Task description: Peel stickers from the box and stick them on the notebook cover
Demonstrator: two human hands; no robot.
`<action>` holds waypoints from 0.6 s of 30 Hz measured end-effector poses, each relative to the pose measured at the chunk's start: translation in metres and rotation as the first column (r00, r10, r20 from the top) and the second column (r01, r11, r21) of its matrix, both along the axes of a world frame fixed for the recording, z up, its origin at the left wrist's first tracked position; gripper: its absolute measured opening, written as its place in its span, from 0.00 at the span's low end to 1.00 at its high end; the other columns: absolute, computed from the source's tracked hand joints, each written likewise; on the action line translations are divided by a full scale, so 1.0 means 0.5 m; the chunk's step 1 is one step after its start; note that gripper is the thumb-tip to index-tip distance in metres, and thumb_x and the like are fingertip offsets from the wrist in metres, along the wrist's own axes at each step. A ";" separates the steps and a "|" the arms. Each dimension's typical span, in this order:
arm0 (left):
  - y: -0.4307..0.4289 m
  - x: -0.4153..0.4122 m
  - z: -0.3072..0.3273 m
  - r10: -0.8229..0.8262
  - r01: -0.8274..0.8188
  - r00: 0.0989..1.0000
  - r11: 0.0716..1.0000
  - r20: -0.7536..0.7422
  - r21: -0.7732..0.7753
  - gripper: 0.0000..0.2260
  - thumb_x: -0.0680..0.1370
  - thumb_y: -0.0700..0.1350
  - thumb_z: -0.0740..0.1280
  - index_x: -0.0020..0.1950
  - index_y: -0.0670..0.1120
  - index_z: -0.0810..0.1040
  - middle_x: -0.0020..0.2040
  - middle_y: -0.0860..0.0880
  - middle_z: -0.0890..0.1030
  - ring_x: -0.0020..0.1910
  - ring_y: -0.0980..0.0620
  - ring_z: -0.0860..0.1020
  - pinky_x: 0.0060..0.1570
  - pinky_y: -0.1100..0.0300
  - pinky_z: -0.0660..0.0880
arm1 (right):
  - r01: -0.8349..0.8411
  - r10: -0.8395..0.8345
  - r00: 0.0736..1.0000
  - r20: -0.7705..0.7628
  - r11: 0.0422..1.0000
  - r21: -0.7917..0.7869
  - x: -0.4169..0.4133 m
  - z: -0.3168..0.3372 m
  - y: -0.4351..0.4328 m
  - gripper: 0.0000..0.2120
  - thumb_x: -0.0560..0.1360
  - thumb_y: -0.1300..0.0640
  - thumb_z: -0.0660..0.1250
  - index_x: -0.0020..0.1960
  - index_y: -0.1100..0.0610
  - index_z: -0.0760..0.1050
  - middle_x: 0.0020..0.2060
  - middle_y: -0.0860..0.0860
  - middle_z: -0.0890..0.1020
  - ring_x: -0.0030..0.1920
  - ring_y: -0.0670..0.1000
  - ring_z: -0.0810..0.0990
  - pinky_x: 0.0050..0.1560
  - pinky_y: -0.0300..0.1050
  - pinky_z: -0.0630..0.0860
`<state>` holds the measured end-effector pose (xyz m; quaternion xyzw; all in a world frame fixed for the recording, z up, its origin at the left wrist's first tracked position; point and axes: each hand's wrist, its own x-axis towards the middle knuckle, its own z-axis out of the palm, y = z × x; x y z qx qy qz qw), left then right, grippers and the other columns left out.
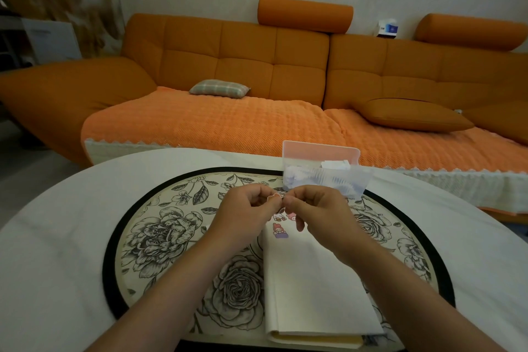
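Note:
A white notebook lies closed on a floral placemat, and a few cartoon stickers sit near its top edge. Above it, both hands meet over a small sticker. My left hand pinches the sticker's left side with curled fingers. From the right, my right hand pinches the same piece. A clear plastic box with a pink lid standing open holds several stickers, just behind my right hand.
The placemat lies on a round table with a white cloth. An orange sofa with cushions stands behind the table. The table edge is close to me below the notebook.

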<state>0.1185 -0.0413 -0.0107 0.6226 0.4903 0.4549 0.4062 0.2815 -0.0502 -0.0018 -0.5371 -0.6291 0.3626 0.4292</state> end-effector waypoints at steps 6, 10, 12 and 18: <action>0.000 -0.002 0.001 0.035 -0.035 0.999 0.999 -0.025 -0.007 0.08 0.77 0.44 0.70 0.39 0.52 0.83 0.36 0.53 0.85 0.35 0.59 0.81 0.42 0.56 0.78 | -0.044 0.036 0.996 -0.076 0.993 -0.110 0.002 0.002 0.004 0.06 0.78 0.58 0.69 0.46 0.57 0.85 0.37 0.50 0.85 0.30 0.47 0.76 0.27 0.38 0.68; 0.000 -0.004 0.005 0.033 -0.033 0.999 0.999 -0.015 -0.022 0.07 0.77 0.44 0.70 0.40 0.51 0.84 0.37 0.52 0.86 0.33 0.62 0.78 0.42 0.58 0.76 | -0.057 0.044 0.993 -0.109 0.991 -0.121 0.009 0.001 0.006 0.07 0.79 0.58 0.68 0.48 0.57 0.85 0.40 0.54 0.86 0.31 0.48 0.77 0.27 0.39 0.68; 0.000 -0.003 0.004 0.022 -0.023 1.000 0.999 -0.020 -0.029 0.06 0.77 0.44 0.71 0.40 0.51 0.84 0.37 0.52 0.86 0.34 0.61 0.79 0.43 0.56 0.78 | -0.031 0.026 0.998 -0.058 0.995 -0.091 0.009 0.000 0.007 0.08 0.80 0.57 0.68 0.46 0.55 0.85 0.38 0.52 0.86 0.30 0.47 0.76 0.27 0.36 0.69; 0.002 -0.002 0.001 0.038 -0.039 0.999 0.999 -0.023 -0.026 0.07 0.77 0.44 0.70 0.40 0.51 0.84 0.37 0.53 0.86 0.34 0.62 0.80 0.44 0.57 0.78 | -0.002 -0.001 0.997 0.076 1.000 0.031 0.010 -0.007 0.009 0.07 0.79 0.55 0.69 0.46 0.54 0.85 0.35 0.48 0.85 0.28 0.45 0.76 0.33 0.37 0.74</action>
